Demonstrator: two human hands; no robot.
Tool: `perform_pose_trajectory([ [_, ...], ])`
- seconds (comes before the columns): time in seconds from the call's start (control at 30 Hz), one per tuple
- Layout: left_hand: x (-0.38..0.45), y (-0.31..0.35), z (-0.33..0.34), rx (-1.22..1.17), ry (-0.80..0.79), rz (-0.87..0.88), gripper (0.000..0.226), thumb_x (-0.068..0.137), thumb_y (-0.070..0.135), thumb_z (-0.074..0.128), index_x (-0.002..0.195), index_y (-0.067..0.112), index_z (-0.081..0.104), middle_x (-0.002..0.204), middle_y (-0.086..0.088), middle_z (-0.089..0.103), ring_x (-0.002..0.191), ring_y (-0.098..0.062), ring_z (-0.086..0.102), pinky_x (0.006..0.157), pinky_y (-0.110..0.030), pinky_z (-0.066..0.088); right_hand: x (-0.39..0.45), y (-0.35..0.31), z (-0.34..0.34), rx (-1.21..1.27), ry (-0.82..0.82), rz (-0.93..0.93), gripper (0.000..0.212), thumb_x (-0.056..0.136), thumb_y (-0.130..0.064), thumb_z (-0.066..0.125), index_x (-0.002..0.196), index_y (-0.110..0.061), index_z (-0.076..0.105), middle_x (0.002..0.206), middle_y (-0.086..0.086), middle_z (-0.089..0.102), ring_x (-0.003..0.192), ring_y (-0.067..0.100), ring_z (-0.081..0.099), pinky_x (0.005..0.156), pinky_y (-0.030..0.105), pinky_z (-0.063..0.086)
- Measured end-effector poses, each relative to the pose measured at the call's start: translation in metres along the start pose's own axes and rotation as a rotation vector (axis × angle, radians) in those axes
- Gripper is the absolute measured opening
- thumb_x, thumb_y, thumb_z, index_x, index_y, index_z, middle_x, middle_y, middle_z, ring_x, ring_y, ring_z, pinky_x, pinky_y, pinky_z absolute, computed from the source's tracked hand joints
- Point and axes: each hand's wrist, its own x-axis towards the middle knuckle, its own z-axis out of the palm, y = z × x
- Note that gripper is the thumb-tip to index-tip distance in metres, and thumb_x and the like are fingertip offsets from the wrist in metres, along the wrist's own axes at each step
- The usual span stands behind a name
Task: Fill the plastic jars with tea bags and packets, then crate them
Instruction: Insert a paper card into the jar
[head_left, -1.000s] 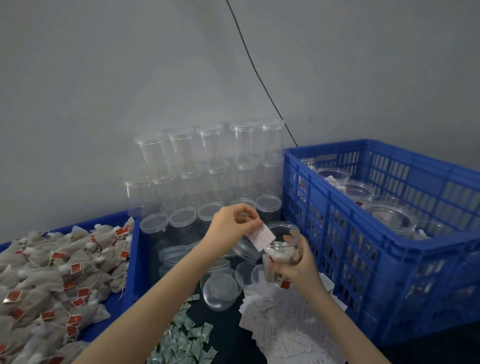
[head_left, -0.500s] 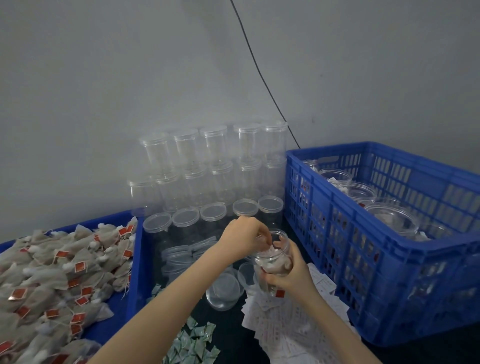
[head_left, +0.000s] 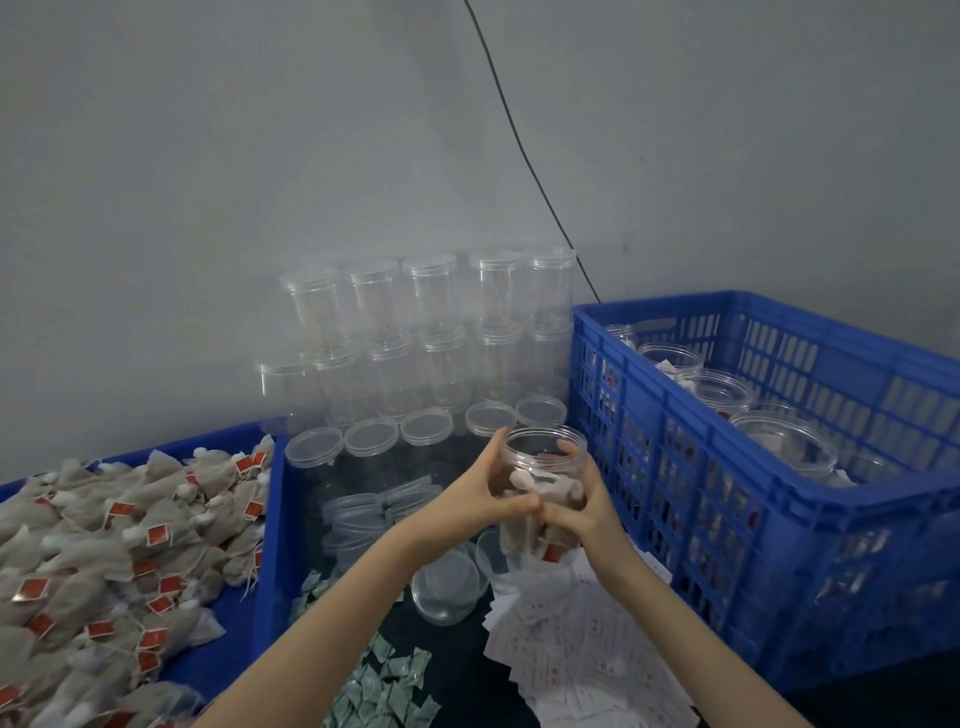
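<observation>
Both hands hold one clear plastic jar (head_left: 545, 467) upright above the table, open-topped, with tea bags and a white packet inside. My left hand (head_left: 480, 493) wraps its left side, thumb up near the rim. My right hand (head_left: 576, 512) grips its right side and lower part. The blue crate (head_left: 691, 447) stands just to the right, holding several filled open jars (head_left: 784, 441). A blue tray (head_left: 272, 519) of tea bags (head_left: 114, 545) with red tags lies at the left.
Empty lidded jars (head_left: 431, 332) are stacked against the grey wall. Loose clear lids (head_left: 449, 584) lie below the hands. White paper packets (head_left: 582, 649) and small green sachets (head_left: 384, 680) are spread on the dark table. A black cable (head_left: 524, 156) runs down the wall.
My left hand put the white packet into the jar, then moved from the mouth down to the jar's side. The jar rose a little toward the crate.
</observation>
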Motion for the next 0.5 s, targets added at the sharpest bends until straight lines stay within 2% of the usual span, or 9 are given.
perform_pose_trajectory([
  [0.07, -0.002, -0.004, -0.002, -0.030, 0.047, -0.011, 0.082, 0.074, 0.035, 0.079, 0.141, 0.034, 0.030, 0.121, 0.009, 0.065, 0.116, -0.009, 0.059, 0.093, -0.027, 0.050, 0.005, -0.008, 0.001, 0.023, -0.065, 0.009, 0.063, 0.067, -0.011, 0.066, 0.126, -0.024, 0.049, 0.114, 0.002, 0.066, 0.098, 0.009, 0.068, 0.079, 0.020, 0.053],
  [0.17, -0.004, -0.009, -0.008, -0.051, 0.137, 0.003, 0.082, 0.066, 0.040, 0.081, 0.136, 0.031, 0.037, 0.112, 0.017, 0.068, 0.108, -0.004, 0.063, 0.083, -0.020, 0.052, 0.011, -0.021, 0.004, 0.036, -0.133, 0.005, 0.066, 0.071, -0.013, 0.057, 0.136, -0.018, 0.046, 0.126, 0.006, 0.060, 0.115, 0.013, 0.061, 0.093, 0.026, 0.050],
  [0.23, -0.004, -0.011, -0.009, -0.001, 0.174, 0.018, 0.079, 0.065, 0.038, 0.084, 0.132, 0.034, 0.041, 0.111, 0.017, 0.068, 0.107, -0.004, 0.063, 0.084, -0.020, 0.052, 0.015, -0.031, 0.006, -0.033, -0.127, -0.004, 0.064, 0.074, -0.016, 0.056, 0.137, -0.020, 0.043, 0.133, 0.004, 0.055, 0.119, 0.006, 0.057, 0.097, 0.024, 0.048],
  [0.3, -0.003, -0.015, -0.009, 0.048, 0.209, 0.034, 0.073, 0.066, 0.032, 0.085, 0.127, 0.039, 0.045, 0.112, 0.014, 0.068, 0.107, -0.005, 0.063, 0.086, -0.020, 0.051, 0.022, -0.044, 0.007, -0.261, -0.121, -0.031, 0.070, 0.079, -0.020, 0.068, 0.142, -0.022, 0.038, 0.140, 0.000, 0.048, 0.126, 0.005, 0.049, 0.105, 0.027, 0.042],
  [0.37, -0.003, -0.018, -0.009, 0.050, 0.250, 0.050, 0.068, 0.067, 0.027, 0.084, 0.124, 0.041, 0.048, 0.111, 0.010, 0.068, 0.105, -0.006, 0.064, 0.083, -0.018, 0.051, 0.032, -0.058, 0.010, -0.618, -0.229, -0.043, 0.085, 0.080, -0.033, 0.078, 0.150, -0.020, 0.031, 0.149, -0.003, 0.038, 0.136, 0.012, 0.040, 0.112, 0.032, 0.035],
  [0.43, -0.003, -0.019, -0.009, 0.049, 0.277, 0.031, 0.078, 0.061, 0.032, 0.083, 0.129, 0.038, 0.046, 0.111, 0.008, 0.068, 0.103, -0.005, 0.064, 0.082, -0.019, 0.051, 0.042, -0.069, 0.014, -0.882, -0.367, 0.035, 0.101, 0.078, -0.049, 0.077, 0.155, -0.018, 0.020, 0.159, -0.002, 0.023, 0.143, 0.016, 0.031, 0.114, 0.035, 0.033],
  [0.5, -0.004, -0.020, -0.007, 0.059, 0.282, 0.010, 0.082, 0.055, 0.039, 0.082, 0.128, 0.042, 0.045, 0.108, 0.010, 0.069, 0.102, -0.004, 0.065, 0.083, -0.021, 0.052, 0.051, -0.076, 0.018, -1.046, -0.446, 0.145, 0.109, 0.078, -0.060, 0.071, 0.158, -0.022, 0.006, 0.163, 0.001, 0.010, 0.145, 0.023, 0.029, 0.113, 0.039, 0.035],
])
